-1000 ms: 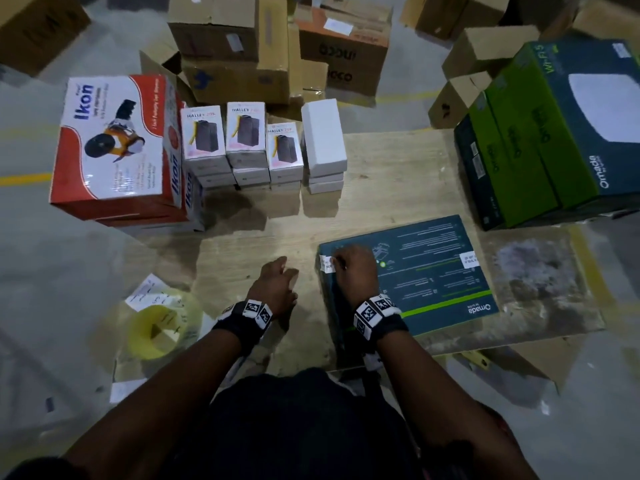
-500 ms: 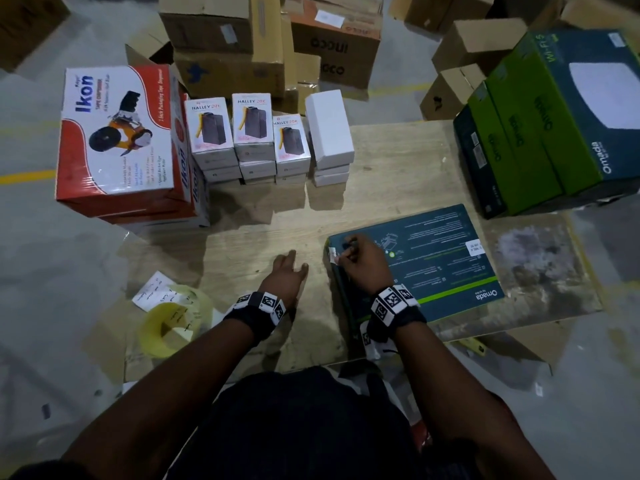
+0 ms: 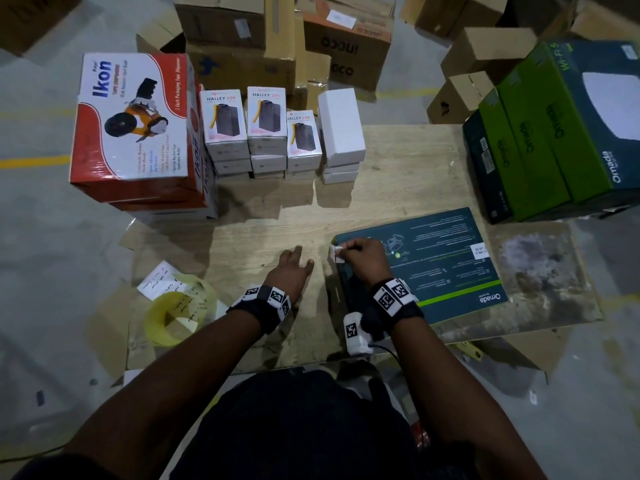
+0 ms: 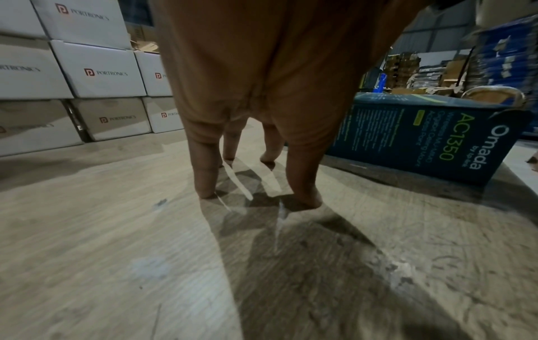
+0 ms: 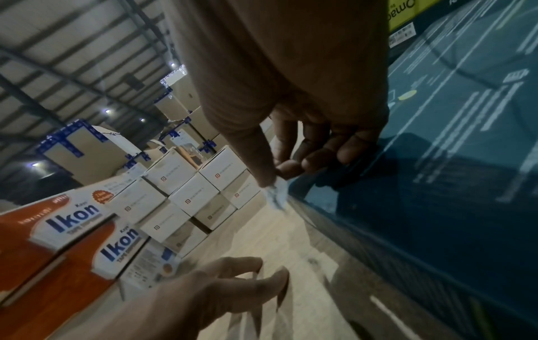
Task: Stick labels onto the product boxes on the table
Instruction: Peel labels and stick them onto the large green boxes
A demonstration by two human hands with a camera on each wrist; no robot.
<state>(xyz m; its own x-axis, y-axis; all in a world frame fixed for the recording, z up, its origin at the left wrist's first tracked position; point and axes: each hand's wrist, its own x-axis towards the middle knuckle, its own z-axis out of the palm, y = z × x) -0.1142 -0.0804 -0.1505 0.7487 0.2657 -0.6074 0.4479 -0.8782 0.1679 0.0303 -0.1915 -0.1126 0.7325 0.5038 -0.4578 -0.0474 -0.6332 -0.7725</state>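
R hand [image 3: 360, 259]: thumb + forefinger pinch a small white label [image 3: 336, 253] at the near-left corner of the teal Omada box [image 3: 433, 261]; other fingers curl loosely over the box top. R wrist view confirms the pinch; label hangs past the box edge, part off the corner.
L hand [image 3: 292, 271]: on the table [image 3: 398, 168] just left of the box, not touching it; fingers spread, tips down on the wood (L wrist view shows tips in contact). Holds nothing.
Change vs 1 s ago: L hand was curled near the box edge, now flat + spread, a bit further out. Label stays at same corner, still pinched, not yet smoothed down.
Box: flat on table, near-right area, printed face up; one white sticker [image 3: 479, 251] already on its far-right side.
Meaning: judge label is mid-placement — corner being lined up or wrapped over the edge. Not stuck flat yet.
Other stock: Halley boxes [image 3: 266, 119] + Ikon box [image 3: 135, 119] at the far-left, well apart; can't tell if labelled.
Risk: label may crease at the edge.
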